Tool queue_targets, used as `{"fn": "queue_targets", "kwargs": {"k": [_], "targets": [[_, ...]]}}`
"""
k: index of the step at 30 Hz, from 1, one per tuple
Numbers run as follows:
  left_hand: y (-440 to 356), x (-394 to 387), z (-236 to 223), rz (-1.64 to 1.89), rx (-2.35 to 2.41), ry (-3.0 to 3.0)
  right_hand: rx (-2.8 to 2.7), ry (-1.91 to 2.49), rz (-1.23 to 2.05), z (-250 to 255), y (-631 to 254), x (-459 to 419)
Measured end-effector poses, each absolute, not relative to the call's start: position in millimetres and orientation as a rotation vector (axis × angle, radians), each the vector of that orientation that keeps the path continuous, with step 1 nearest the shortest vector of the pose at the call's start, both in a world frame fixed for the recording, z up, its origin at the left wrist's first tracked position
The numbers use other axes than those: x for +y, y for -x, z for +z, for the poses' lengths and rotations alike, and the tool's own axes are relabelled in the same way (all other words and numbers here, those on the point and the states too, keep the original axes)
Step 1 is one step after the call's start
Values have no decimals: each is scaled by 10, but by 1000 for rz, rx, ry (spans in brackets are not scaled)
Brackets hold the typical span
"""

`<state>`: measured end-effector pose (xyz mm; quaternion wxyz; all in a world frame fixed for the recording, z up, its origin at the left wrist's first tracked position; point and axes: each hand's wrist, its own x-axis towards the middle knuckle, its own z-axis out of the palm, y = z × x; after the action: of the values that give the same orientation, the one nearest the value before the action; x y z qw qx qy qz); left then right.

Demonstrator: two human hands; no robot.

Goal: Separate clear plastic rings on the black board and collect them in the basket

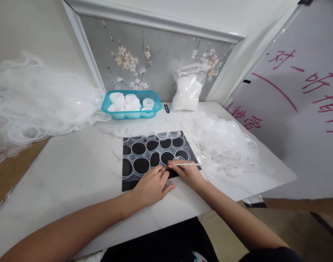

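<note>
A translucent white sheet (146, 153) with rows of round cut outlines lies on a black mat (127, 186) in front of me. My right hand (188, 174) pinches a thin white stick (186, 164), held low over the sheet's right front part. Near those fingertips, loose pale rings (182, 158) lie on the sheet. My left hand (152, 185) rests on the front edge of sheet and mat. Its fingertips lie close beside the right hand's, and its thumb is spread away with nothing visible in the hand.
A heap of translucent ring scraps (226, 143) lies right, and a larger heap (43, 98) hangs over the left edge. Behind stand a blue basket (131, 115) of white ring stacks, small snips (167, 108) and a clear bag (188, 91) of white material. A whiteboard (281, 153) borders the right.
</note>
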<state>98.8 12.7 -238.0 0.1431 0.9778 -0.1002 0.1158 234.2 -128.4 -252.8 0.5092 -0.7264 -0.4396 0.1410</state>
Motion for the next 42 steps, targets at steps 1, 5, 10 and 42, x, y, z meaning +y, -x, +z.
{"fn": "queue_targets", "kwargs": {"k": [1, 5, 10, 42], "targets": [[-991, 133, -2368, 302, -269, -2788, -1092, 1738, 378, -2536, -2330, -1312], [-998, 144, -2331, 209, -193, -2709, -1249, 1753, 526, -2482, -2355, -1358], [-988, 167, -2284, 134, -156, -2710, -754, 1799, 211, -2170, -2916, -1129], [-1420, -100, -2326, 332, -501, -2867, -436, 1728, 340, -2034, -2564, -1926]]}}
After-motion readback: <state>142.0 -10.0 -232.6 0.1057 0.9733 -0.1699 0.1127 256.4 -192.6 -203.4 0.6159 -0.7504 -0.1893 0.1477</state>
